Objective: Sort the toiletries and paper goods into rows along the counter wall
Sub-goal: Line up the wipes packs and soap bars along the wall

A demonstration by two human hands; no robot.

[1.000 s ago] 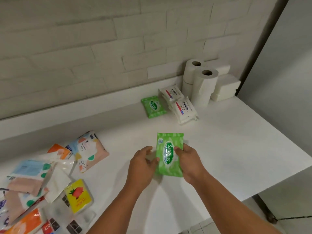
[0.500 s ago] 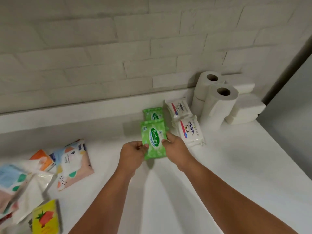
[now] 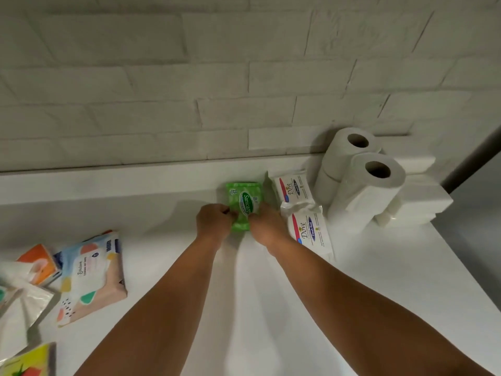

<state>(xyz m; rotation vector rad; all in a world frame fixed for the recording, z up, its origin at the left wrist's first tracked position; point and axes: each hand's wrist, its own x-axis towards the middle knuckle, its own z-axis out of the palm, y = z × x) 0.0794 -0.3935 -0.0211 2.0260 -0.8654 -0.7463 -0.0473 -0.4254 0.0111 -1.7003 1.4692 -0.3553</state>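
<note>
A green Sanicare wipes pack (image 3: 244,204) lies near the counter wall, held at its near end by both hands. My left hand (image 3: 212,219) pinches its left edge and my right hand (image 3: 264,225) grips its right edge. It covers another green pack whose top edge (image 3: 244,183) peeks out behind. Two white Dove wipes packs (image 3: 291,188) (image 3: 310,232) lie just to the right, one in front of the other. Toilet paper rolls (image 3: 363,185) stand further right, beside white soap-like blocks (image 3: 423,199).
The white counter (image 3: 379,294) ends at a ledge along the brick wall (image 3: 244,77). At the left lie a pastel patterned tissue pack (image 3: 89,278), an orange pack (image 3: 38,264), a clear white pouch (image 3: 19,308) and a yellow pack (image 3: 29,362).
Both hands carried the green pack from the counter's middle toward the wall and brought it down over the green pack lying there. The camera leaned forward with them.
</note>
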